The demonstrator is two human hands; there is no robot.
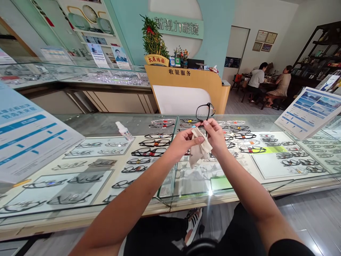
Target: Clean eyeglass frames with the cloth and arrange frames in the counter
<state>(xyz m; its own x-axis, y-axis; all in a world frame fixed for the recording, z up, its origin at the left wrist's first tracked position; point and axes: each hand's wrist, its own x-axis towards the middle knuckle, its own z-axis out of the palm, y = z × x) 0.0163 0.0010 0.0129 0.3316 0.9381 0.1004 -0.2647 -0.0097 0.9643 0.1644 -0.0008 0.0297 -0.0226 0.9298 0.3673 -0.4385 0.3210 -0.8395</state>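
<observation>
Black glasses (205, 112), which fingers have them?

The right hand (215, 137) has them. Its fingertips (207, 125) are closed on the lower part of the frame and hold it up, so the rim rises clear above both hands.

And the left hand (183, 142)?

Thumb and fingers are pinched together on a pale cloth (200, 149), close under the frame. The rest of the cloth hangs loose below the two hands.

Where is all that?

In the air above a glass counter (106, 124), near its middle seam and not touching it. Under the glass lie rows of spectacles (154, 143) on trays.

Anything on top of the glass?

A small spray bottle (124, 131) sits well to the left of the hands. A blue and white sign (26, 138) leans at the left end and a second sign (309, 112) at the right. Beyond the counter stands a yellow cash desk (191, 85) with a potted plant (153, 39) on it. Far to the right, two people (269, 80) sit at a table.
</observation>
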